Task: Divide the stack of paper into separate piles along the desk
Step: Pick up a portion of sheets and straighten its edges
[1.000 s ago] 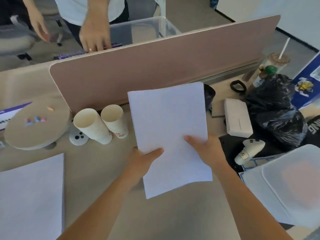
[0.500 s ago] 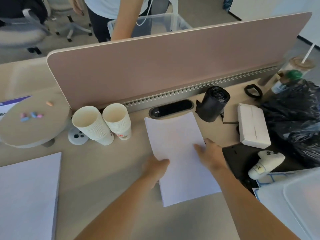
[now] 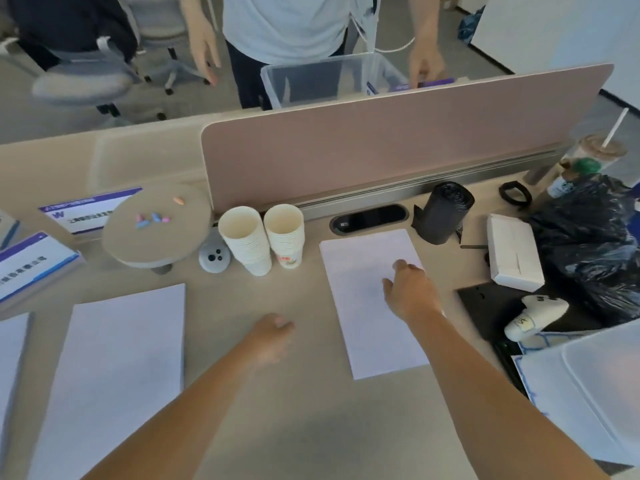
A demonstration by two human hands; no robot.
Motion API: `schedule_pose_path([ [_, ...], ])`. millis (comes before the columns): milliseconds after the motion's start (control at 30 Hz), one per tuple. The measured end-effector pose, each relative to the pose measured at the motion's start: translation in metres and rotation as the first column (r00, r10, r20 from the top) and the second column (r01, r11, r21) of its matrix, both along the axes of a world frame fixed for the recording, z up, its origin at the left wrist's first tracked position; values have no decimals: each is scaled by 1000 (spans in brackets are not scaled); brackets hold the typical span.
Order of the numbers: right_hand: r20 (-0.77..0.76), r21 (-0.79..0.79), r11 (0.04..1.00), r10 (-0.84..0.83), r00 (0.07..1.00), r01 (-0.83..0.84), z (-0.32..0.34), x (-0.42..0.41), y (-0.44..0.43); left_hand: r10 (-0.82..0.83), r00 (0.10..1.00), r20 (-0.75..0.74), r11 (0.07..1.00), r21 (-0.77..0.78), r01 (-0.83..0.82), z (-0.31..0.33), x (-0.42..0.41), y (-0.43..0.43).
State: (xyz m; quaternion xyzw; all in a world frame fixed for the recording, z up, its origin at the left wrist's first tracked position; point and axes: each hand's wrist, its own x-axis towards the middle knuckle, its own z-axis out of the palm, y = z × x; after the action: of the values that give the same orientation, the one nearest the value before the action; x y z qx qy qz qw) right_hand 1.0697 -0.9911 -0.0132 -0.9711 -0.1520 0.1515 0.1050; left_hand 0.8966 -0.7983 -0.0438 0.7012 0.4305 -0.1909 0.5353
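A thin white paper pile (image 3: 367,303) lies flat on the beige desk (image 3: 294,410), right of centre. My right hand (image 3: 410,292) rests on top of it, palm down, fingers spread. My left hand (image 3: 272,332) hovers over bare desk to the left of that pile, fingers loosely curled, holding nothing. A larger white paper stack (image 3: 117,368) lies at the left, and the edge of another paper pile (image 3: 10,351) shows at the far left.
Two stacks of paper cups (image 3: 263,239) stand behind the gap between the piles. A pink divider (image 3: 381,143) closes the back. A black bag roll (image 3: 445,211), white box (image 3: 514,252), black bags (image 3: 588,247) and a translucent bin (image 3: 602,393) crowd the right. A person stands beyond the divider.
The sheets I held up in both hands have gone down flat onto the desk. My left hand has let go and moved left; my right hand stays on top of the pile.
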Motion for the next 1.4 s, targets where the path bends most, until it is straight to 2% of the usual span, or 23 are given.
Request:
schedule_pose_path([
  [100, -206, 274, 962, 49, 977, 10, 7, -43, 43, 131, 990, 43, 991, -21, -131, 20, -51, 42],
  [167, -433, 447, 876, 31, 901, 184, 9, -82, 72, 141, 987, 76, 990, 18, -142, 31, -91, 69],
  [233, -535, 491, 823, 25, 845, 286, 6, -123, 101, 83, 996, 34, 971, 222, -88, 34, -135, 100],
  [300, -552, 474, 840, 48, 833, 266, -3, -165, 129, 81, 997, -18, 898, 435, -65, 37, -181, 131],
  [367, -542, 425, 883, 72, 837, 199, -12, -201, 156, 175, 984, -38, 857, 498, -133, 32, -219, 157],
  [467, -534, 320, 934, 40, 845, 158, -28, -238, 190, 329, 936, -127, 849, 474, -234, 21, -263, 190],
  [600, -524, 226, 967, 16, 852, 120, -44, -271, 217, 513, 839, -182, 844, 281, -456, 6, -293, 208],
  [733, -506, 166, 974, -49, 861, 153, -49, -287, 231, 538, 827, -163, 838, 208, -504, -11, -309, 206],
  [900, -515, 186, 964, -68, 855, 189, -56, -288, 241, 580, 796, -173, 815, 117, -568, -12, -309, 197],
  [1200, -523, 161, 959, -120, 844, 236, -45, -294, 250, 546, 832, -99, 838, 54, -544, -8, -309, 194],
  [1267, -435, 107, 979, -113, 893, 176, -40, -298, 257, 521, 849, -93, 853, 99, -513, -2, -316, 200],
  [1333, -280, 61, 991, -96, 955, 118, -34, -308, 270, 500, 862, -77, 849, 238, -471, 7, -328, 211],
  [1400, -207, 145, 989, 9, 978, 22, -27, -322, 290, 489, 871, -42, 811, 391, -436, 13, -346, 229],
])
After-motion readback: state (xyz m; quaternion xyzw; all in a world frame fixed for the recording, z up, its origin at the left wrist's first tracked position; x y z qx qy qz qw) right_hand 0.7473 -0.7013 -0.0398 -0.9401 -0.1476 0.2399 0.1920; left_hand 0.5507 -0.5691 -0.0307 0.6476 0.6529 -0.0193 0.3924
